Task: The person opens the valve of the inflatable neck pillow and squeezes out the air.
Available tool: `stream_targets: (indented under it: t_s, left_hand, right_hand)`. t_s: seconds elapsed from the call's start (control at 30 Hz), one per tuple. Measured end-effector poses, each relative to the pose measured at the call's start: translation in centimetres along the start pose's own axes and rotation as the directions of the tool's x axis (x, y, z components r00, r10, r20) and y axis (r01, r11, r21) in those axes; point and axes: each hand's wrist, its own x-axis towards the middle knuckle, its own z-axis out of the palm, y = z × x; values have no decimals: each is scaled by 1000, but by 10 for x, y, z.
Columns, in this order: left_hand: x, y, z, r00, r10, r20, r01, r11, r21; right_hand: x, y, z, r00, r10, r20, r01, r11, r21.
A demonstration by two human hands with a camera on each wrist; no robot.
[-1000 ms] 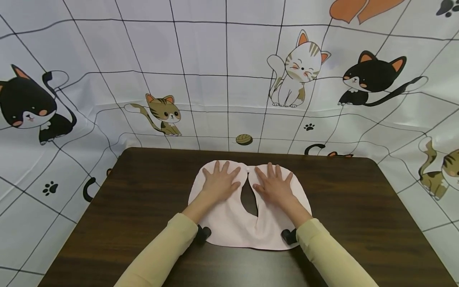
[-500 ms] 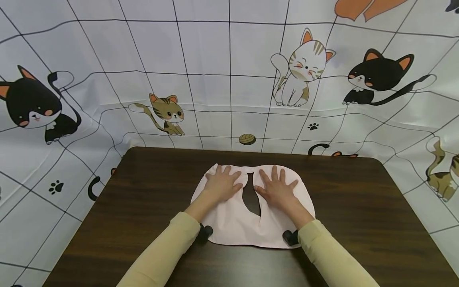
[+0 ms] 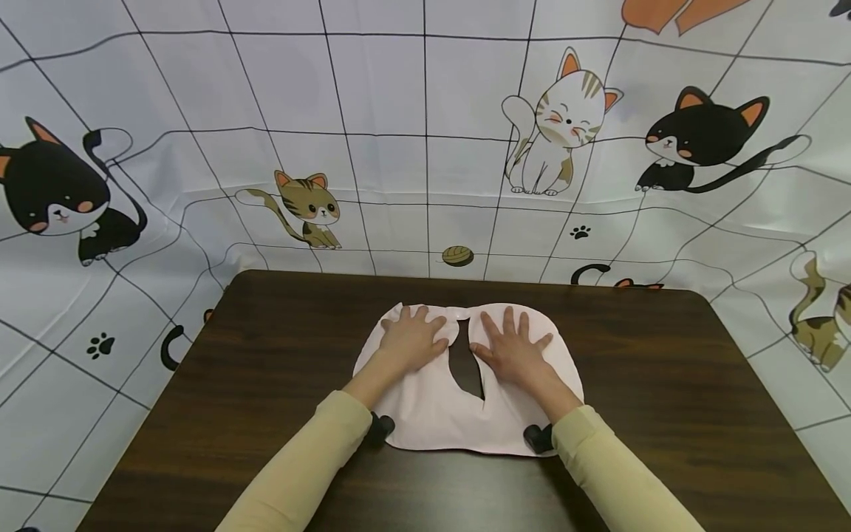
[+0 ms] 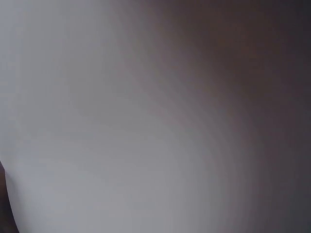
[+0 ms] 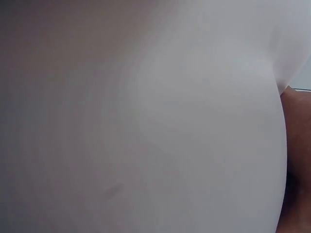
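Pressing flat, the left hand (image 3: 411,341) and right hand (image 3: 513,349) spread straight fingers (image 3: 495,326) on a pink cloth (image 3: 439,414) on the worktop (image 3: 665,384).

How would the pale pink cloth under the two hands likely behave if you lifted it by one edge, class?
The pink cloth would probably droop, since it lies thin and flat on the table. It looks light for its spread. The left hand and right hand press it with flat fingers, so it may slide on the smooth wood.
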Motion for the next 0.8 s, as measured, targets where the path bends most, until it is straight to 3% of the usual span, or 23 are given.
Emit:
stream_targets:
  t_s: [0.23, 0.53, 0.8]
  left_hand:
    - [1, 2, -3, 1000, -7, 18, 7, 1000, -6]
    - [3, 1, -1, 1000, -2, -6, 2, 1000, -16]
    - [4, 2, -2, 999, -39, -3, 39, 998, -44]
  right_hand:
    - [-1, 0, -1, 1000, 6, 0, -6, 1000, -4]
    - [-3, -2, -2, 1000, 18, 13, -18, 999, -36]
    - [-2, -4, -5, 999, 26, 43, -24, 999, -45]
